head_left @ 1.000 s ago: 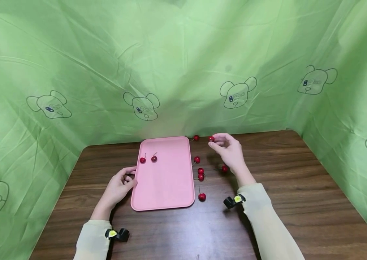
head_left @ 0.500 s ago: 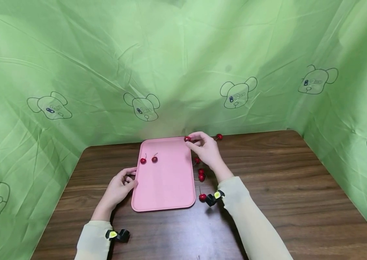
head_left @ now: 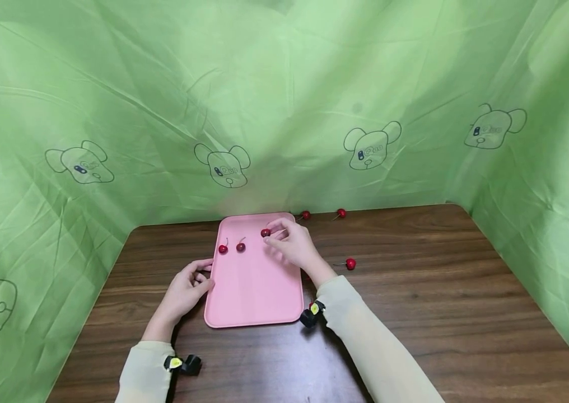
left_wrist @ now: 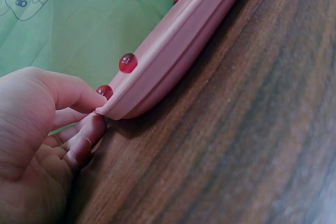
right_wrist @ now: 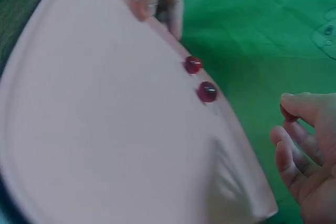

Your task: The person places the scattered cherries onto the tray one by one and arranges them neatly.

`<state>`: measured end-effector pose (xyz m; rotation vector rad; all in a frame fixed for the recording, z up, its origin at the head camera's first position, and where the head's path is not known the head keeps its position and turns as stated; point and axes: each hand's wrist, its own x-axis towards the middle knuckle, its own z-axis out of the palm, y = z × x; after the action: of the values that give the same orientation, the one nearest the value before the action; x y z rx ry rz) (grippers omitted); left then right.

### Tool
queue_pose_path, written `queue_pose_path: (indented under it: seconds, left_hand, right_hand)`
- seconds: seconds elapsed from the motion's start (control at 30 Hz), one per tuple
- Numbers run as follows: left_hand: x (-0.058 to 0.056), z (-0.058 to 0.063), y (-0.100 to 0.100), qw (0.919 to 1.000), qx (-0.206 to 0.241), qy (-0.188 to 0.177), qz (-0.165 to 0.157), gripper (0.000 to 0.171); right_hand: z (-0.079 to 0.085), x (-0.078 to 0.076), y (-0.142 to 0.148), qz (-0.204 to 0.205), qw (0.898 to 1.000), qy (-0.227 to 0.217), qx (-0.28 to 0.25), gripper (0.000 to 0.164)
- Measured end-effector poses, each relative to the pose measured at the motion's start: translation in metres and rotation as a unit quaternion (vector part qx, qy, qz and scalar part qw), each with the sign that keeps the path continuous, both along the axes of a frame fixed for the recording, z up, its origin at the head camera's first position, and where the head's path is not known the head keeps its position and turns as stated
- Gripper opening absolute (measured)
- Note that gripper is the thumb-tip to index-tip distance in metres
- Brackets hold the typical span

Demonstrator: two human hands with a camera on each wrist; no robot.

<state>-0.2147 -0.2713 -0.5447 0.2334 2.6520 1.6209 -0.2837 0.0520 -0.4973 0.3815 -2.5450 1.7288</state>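
Note:
My right hand (head_left: 292, 243) pinches a red cherry (head_left: 265, 233) between thumb and fingertips, over the far right part of the pink tray (head_left: 256, 302). In the right wrist view the held cherry (right_wrist: 287, 114) is partly covered by the thumb. Two more cherries lie on the tray near its left edge, one cherry (head_left: 223, 249) close to the rim and a darker cherry (head_left: 241, 247) beside it, stems pointing up. My left hand (head_left: 186, 286) grips the tray's left rim; the left wrist view shows the rim (left_wrist: 123, 109) pinched between thumb and fingers.
Right of the tray, on the brown wooden table (head_left: 446, 302), lie a cherry (head_left: 306, 215) by the far corner, a cherry (head_left: 341, 213) near the back edge and a cherry (head_left: 350, 263) nearer. My right forearm hides others. Green cloth (head_left: 284, 112) hangs behind the table.
My right hand has carried the cherry leftward from the table's back edge to over the tray, its forearm now covering cherries beside the tray. The left hand and tray stay in place.

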Motion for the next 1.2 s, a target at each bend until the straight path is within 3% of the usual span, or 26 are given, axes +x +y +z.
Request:
queue_pose_path:
  seconds: [0.27,0.63,0.8,1.03,1.2]
  left_hand:
    - [-0.001,0.0,0.0,1.0,-0.003,-0.005,-0.005,0.049]
    - [-0.001,0.002,0.0,0.9999,0.002,-0.015,0.002,0.049]
    - [0.0,0.002,0.0,0.9998,-0.007,-0.014,0.009,0.05]
    - [0.0,0.001,0.003,0.9994,-0.027,-0.015,0.019,0.048]
    - [0.001,0.003,0.003,0.9997,-0.017,-0.013,0.015,0.048]
  right_hand:
    - [-0.012,-0.002,-0.015,0.008,0.998,-0.055,-0.018,0.025]
    - [-0.024,-0.008,-0.026,0.014,0.999,-0.027,0.036,0.025]
    - [-0.024,-0.009,-0.03,0.026,0.999,-0.027,0.038,0.026]
    - [-0.028,-0.01,-0.034,0.011,0.996,-0.034,0.075,0.027]
    - [-0.03,-0.009,-0.035,0.007,0.995,-0.038,0.096,0.027]
